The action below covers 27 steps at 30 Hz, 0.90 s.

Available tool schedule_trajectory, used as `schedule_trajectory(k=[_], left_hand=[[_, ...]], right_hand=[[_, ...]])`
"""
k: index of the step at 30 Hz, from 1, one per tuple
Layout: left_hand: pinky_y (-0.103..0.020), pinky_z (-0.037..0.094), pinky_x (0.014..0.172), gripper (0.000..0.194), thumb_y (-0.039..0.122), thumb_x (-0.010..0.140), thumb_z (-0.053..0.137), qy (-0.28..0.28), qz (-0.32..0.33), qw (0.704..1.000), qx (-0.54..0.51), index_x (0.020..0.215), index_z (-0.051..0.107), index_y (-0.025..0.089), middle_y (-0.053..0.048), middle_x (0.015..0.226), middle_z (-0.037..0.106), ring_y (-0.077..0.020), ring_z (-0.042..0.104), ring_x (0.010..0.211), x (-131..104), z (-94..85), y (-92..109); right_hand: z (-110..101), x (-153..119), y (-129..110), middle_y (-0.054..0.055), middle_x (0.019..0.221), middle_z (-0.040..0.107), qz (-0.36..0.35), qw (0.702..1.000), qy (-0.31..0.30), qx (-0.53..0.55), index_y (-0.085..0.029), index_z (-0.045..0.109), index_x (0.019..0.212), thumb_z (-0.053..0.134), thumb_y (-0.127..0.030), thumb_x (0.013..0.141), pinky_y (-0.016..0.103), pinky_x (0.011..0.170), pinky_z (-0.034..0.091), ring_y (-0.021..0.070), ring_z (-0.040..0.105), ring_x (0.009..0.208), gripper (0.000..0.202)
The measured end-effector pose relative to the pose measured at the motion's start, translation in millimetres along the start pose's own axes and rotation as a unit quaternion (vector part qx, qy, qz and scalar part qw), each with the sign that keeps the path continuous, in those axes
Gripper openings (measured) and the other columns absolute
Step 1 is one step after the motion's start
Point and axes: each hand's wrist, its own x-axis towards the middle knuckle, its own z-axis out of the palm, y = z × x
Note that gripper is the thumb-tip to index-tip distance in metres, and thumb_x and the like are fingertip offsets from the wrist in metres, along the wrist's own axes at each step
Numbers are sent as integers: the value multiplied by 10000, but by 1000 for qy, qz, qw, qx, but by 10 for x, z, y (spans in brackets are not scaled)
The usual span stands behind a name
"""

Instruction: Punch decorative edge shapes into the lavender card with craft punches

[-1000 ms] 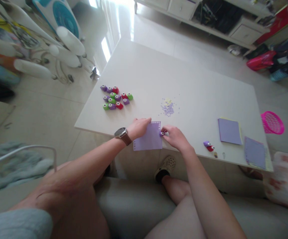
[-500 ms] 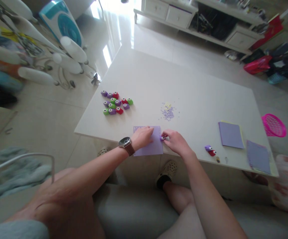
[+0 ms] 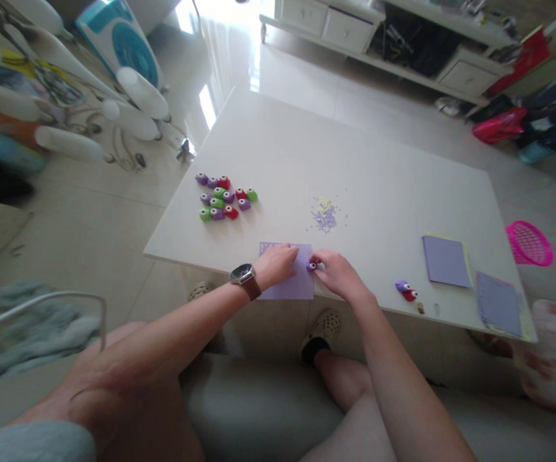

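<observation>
A purple paper sheet (image 3: 301,282) lies at the table's near edge and juts over it, with small holes along its top. My left hand (image 3: 278,264) rests on the sheet, fingers spread loosely. At the sheet's right edge, my right hand (image 3: 334,269) is closed on a small purple punch (image 3: 311,266). Purple and yellow paper bits (image 3: 325,215) are scattered beyond the hands. Several purple, green and red punches (image 3: 217,202) stand in a group at the left of the table. A purple and a red punch (image 3: 408,295) sit to the right.
On the white table (image 3: 378,167), a stack of purple sheets (image 3: 446,262) and another stack with punched edges (image 3: 499,304) lie at the right. A pink basket (image 3: 530,243) stands beyond the table's right edge. A white cabinet (image 3: 347,32) is across the floor.
The purple punch in my right hand has shifted slightly left onto the sheet's right edge. My left hand stays on the sheet.
</observation>
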Motion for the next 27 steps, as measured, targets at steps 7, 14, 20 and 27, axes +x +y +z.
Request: schedule_trajectory(k=[7,14,20,27], left_hand=[[-357,530,865,223,276,908,726,-3,-3,1000,1,1102,665,184,-124,1168,715,-273,705,1019,8,5,2],[-361,527,868,227,275,910,726,-3,0,1000,0,1106,662,178,-130,1173,716,-279,703,1026,8,-1,4],[-367,529,868,246,348,953,681,-5,1,1000,4,1124,670,171,-149,1192,722,-293,713,1046,-1,-31,44],[-378,524,874,470,569,1069,439,0,-23,1000,8,1113,691,174,-162,1141,733,-301,726,1037,30,-49,116]], right_hand=[[-8,-1,15,54,1046,764,-2,1000,-7,8,-219,708,959,640,-44,892,288,891,478,204,689,991,199],[-5,-2,21,59,1050,764,3,999,-1,34,-212,724,964,665,-40,871,307,927,499,206,698,1009,204],[-57,4,138,91,1058,785,147,973,15,176,-184,725,1010,839,-311,842,293,778,546,196,725,888,239],[16,40,190,57,861,775,200,959,-39,196,-174,727,928,797,-371,883,273,706,486,183,694,797,214]])
